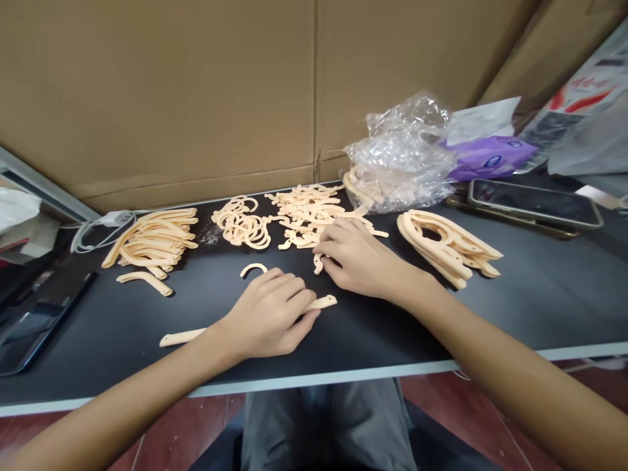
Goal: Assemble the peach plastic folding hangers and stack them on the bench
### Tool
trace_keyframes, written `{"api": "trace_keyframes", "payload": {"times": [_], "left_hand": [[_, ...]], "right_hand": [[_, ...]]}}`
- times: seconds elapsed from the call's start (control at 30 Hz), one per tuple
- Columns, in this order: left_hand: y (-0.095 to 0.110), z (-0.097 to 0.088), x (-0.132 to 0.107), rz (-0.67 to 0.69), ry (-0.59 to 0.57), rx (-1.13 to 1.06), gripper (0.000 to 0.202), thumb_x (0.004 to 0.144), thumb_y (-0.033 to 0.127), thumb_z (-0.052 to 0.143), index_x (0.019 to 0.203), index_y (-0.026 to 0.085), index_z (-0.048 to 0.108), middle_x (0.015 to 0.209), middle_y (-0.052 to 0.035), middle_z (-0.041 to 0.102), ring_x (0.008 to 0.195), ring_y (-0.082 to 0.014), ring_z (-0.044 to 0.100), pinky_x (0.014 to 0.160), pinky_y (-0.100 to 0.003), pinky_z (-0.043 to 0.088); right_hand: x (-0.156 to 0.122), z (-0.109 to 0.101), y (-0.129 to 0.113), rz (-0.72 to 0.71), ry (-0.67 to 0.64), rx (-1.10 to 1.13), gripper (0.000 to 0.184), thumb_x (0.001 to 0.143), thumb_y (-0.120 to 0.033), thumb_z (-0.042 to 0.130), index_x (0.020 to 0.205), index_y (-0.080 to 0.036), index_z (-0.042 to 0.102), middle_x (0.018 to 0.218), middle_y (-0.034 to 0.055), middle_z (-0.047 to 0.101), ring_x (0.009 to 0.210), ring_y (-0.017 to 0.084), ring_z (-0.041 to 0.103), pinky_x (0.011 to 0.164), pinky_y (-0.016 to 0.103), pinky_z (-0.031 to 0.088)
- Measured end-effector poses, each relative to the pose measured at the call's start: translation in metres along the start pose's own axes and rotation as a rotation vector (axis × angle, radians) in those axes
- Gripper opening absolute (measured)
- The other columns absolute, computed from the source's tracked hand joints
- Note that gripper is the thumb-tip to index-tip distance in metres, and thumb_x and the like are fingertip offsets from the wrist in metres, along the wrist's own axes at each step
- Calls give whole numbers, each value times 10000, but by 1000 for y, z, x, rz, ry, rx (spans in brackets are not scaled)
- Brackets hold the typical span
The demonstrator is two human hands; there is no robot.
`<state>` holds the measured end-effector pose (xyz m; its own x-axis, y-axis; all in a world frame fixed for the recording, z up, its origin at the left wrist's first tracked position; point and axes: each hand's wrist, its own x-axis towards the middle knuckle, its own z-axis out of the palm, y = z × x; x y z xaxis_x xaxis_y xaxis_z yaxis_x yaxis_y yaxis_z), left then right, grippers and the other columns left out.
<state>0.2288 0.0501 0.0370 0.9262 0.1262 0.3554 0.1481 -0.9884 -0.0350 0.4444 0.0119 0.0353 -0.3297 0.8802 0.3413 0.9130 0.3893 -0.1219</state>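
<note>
My left hand (275, 317) is closed over a cream folding clothes hanger (182, 337) lying near the table's front edge. One arm of the hanger shows left of my wrist, another end with a small hole sticks out past my thumb, and its curved hook rises beyond my knuckles. The middle is hidden under my palm. With bent fingers, my right hand (360, 258) pinches a small curved cream piece (318, 263) at the near side of a heap of small wavy pieces (309, 212). Just left of that heap lies a pile of hooks (243, 226).
Long curved hanger arms (152, 239) are piled at the left, one apart in front. Stacked hangers (441, 245) lie at the right. Behind are a clear plastic bag (402, 160), a purple tissue pack (490, 157) and phones (534, 203). A dark device (44, 320) lies far left.
</note>
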Motion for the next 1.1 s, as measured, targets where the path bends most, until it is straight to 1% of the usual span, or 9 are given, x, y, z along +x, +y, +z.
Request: {"api": "trace_keyframes", "payload": {"times": [0.1, 0.23, 0.3, 0.43, 0.6, 0.8, 0.9, 1.03, 1.1], "left_hand": [[-13, -2, -3, 46, -1, 58, 285, 985, 259, 477, 793, 158, 661, 719, -35, 629, 661, -164, 559, 659, -330, 419], [-22, -3, -11, -15, -24, 76, 261, 987, 248, 471, 829, 160, 659, 777, -46, 656, 695, -175, 578, 673, -337, 429], [-21, -4, -15, -60, -39, 73, 248, 985, 230, 464, 848, 158, 658, 804, -52, 659, 718, -187, 584, 669, -346, 427], [-16, -5, -20, -127, -42, 15, 245, 989, 216, 441, 912, 153, 665, 828, -58, 646, 755, -200, 587, 656, -348, 423], [-15, -5, -20, -177, -66, -99, 224, 984, 220, 460, 940, 154, 669, 864, -61, 643, 792, -199, 594, 681, -346, 447], [-16, -4, -20, -255, -56, -224, 171, 963, 197, 492, 944, 161, 658, 858, -49, 636, 797, -182, 599, 680, -324, 462], [-16, -4, -19, -294, -66, -259, 156, 961, 187, 486, 951, 166, 640, 879, -52, 640, 819, -183, 606, 698, -319, 475], [-15, -5, -18, -335, -68, -265, 126, 949, 175, 493, 945, 169, 619, 899, -51, 643, 840, -186, 613, 718, -325, 491], [-14, -6, -17, -355, -73, -266, 110, 936, 167, 503, 930, 170, 613, 903, -48, 642, 833, -183, 609, 721, -323, 495]], "right_hand": [[-1, 2, -2, -7, 27, 28, 225, 951, -165, 510, 941, -134, 732, 976, 132, 653, 998, 262, 519, 919, 429, 405], [-1, 6, -5, -29, 47, -10, 221, 973, -209, 515, 1037, -145, 717, 1012, 136, 654, 1018, 282, 510, 902, 444, 416], [-2, 8, -7, -37, 52, -21, 228, 980, -220, 513, 1065, -141, 709, 1033, 140, 657, 1024, 287, 512, 914, 453, 422], [-3, 14, -8, -33, 72, -20, 215, 987, -215, 495, 1030, -153, 695, 1036, 135, 663, 1019, 287, 525, 912, 452, 434], [-3, 14, -10, -84, 42, -120, 226, 992, -204, 477, 1024, -125, 687, 1012, 139, 667, 1005, 298, 541, 880, 448, 431], [-2, 9, -10, -105, 69, -203, 269, 1002, -174, 431, 864, -154, 662, 882, 123, 682, 892, 278, 581, 820, 421, 437], [-5, 7, -10, -50, 74, -98, 249, 995, -155, 415, 879, -164, 635, 839, 111, 685, 800, 245, 618, 751, 372, 455], [-6, -1, -14, 55, 122, 187, 207, 997, -175, 412, 986, -189, 619, 884, 64, 720, 768, 193, 657, 690, 306, 462], [-4, -6, -18, 127, 117, 314, 197, 997, -198, 436, 1021, -200, 631, 877, 37, 732, 739, 167, 655, 673, 282, 460]]}}
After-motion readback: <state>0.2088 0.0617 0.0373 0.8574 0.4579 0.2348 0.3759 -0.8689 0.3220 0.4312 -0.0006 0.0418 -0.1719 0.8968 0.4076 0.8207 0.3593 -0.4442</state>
